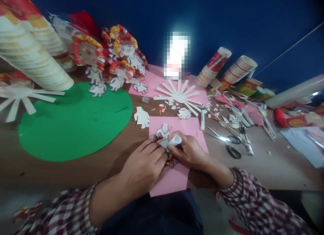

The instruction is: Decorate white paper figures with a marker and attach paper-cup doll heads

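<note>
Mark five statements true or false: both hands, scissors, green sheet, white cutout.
1. The left hand rests on the paper figure, over the near pink sheet. True.
2. The scissors lie on the table, to the right of the right hand. True.
3. The right hand's fingers are empty. False: they hold a white tube.
4. A white cutout lies between the green sheet and the near pink sheet. True.
5. The green sheet lies to the right of the scissors. False: it lies to their left.

Pink sheet [174,181], maroon-and-white checked sleeves [258,198]
</note>
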Demonstrator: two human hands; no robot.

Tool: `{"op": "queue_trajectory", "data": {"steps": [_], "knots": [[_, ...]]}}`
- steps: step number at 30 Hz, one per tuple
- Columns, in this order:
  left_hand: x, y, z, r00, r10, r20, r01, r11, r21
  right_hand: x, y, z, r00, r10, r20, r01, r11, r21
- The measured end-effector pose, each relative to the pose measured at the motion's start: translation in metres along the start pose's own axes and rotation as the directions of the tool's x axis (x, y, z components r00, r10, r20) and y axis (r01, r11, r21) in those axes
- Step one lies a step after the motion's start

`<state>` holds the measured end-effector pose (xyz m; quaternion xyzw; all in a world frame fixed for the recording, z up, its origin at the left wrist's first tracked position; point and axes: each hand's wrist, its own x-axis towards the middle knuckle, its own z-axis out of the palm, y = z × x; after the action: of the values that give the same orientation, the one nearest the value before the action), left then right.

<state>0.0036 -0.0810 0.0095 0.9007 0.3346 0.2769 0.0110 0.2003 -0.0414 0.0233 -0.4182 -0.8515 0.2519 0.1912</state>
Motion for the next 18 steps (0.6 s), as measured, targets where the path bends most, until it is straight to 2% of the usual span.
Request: {"op": "queue_trajectory", "data": {"steps": [5, 10, 16, 18], "knots": [[-0.0006, 0.0002, 0.0002, 1.0, -0.003, -0.004, 0.003, 1.0, 0.004, 0.0, 0.0018, 0.0024, 0.998, -0.02, -0.064, 0.022, 0.999, 0.039], [-0.0009, 0.0, 0.0011, 1.0, 0.001, -0.009, -0.001, 1.0, 0.011, -0.0013, 0.0014, 0.0001, 0.999, 0.043, 0.002, -0.043, 0.998, 0.05], [-0.0008, 0.0002, 0.0014, 1.0, -0.006, -0.01, 0.006, 1.0, 0.011, -0.0002, 0.0037, 0.0017, 0.997, -0.031, -0.073, 0.038, 0.995, 0.094], [-0.0003, 0.0001, 0.0007, 1.0, -0.006, -0.012, 0.006, 1.0, 0.012, -0.0008, 0.0039, 0.0017, 0.998, -0.015, -0.068, 0.02, 0.997, 0.077]]}}
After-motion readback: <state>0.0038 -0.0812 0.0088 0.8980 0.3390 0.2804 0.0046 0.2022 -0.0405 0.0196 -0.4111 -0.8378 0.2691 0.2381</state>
